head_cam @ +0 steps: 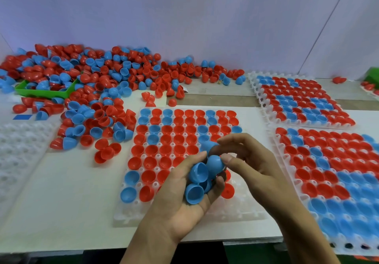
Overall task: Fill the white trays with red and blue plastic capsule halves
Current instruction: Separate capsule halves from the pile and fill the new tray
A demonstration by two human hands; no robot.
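A white tray [235, 212] lies in front of me, its upper rows holding red and blue capsule halves and its near rows bare. My left hand [184, 200] hovers over the tray's near right part, palm up, cupping several blue capsule halves [198, 173]. My right hand [248, 157] is just to its right and pinches one blue half [214, 164] between thumb and fingers, with another blue half [208, 146] behind its fingertips. A big loose pile of red and blue halves [98, 83] covers the table's far left.
Two trays packed with halves sit at the right, one far [264, 103] and one near [303, 200]. An unfilled white tray [18, 146] lies at the left edge. A green bin [44, 93] is half buried in the pile. A wall stands behind the table.
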